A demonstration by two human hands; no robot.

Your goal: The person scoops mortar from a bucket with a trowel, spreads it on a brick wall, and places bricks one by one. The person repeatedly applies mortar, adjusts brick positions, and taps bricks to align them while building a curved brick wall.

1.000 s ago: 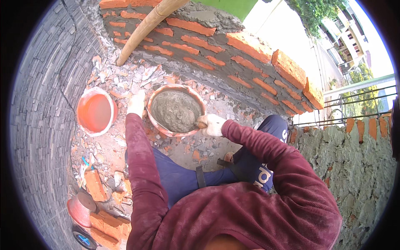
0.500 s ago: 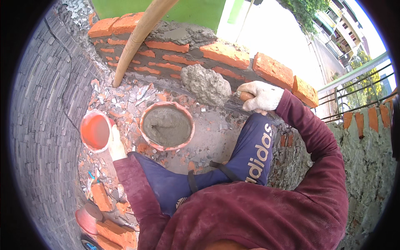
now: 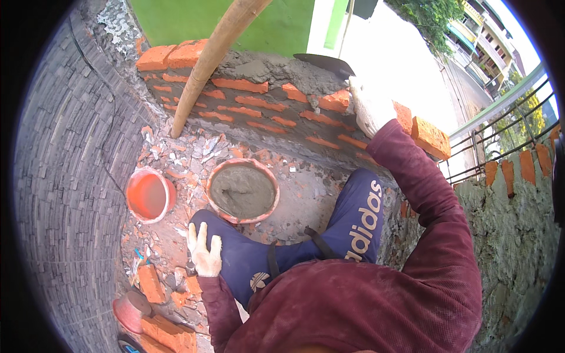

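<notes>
My right hand (image 3: 366, 109), in a whitish glove, is closed at the top of the brick wall (image 3: 253, 112); the handle is hidden in it. From it a trowel (image 3: 323, 61) reaches left, its dark blade tilted over fresh grey mortar (image 3: 276, 69) along the wall's top. Some mortar hangs down the near face by an orange brick (image 3: 335, 101). My left hand (image 3: 206, 253), gloved as well, lies on my left knee with fingers apart and nothing in them. Just beyond that knee stands a round tub of wet mortar (image 3: 244, 191).
An orange bucket (image 3: 147, 197) stands left of the tub on rubble-strewn ground. A slanting bamboo pole (image 3: 206, 65) crosses before the wall. Loose bricks (image 3: 168, 334) and a reddish bowl (image 3: 130, 310) lie lower left. Metal bars (image 3: 506, 132) rise at right, beyond a rough wall.
My right hand has raised the trowel from beside the wall to its top; the big mortar lump has left the blade. My left hand has gone from the bucket's rim to my knee.
</notes>
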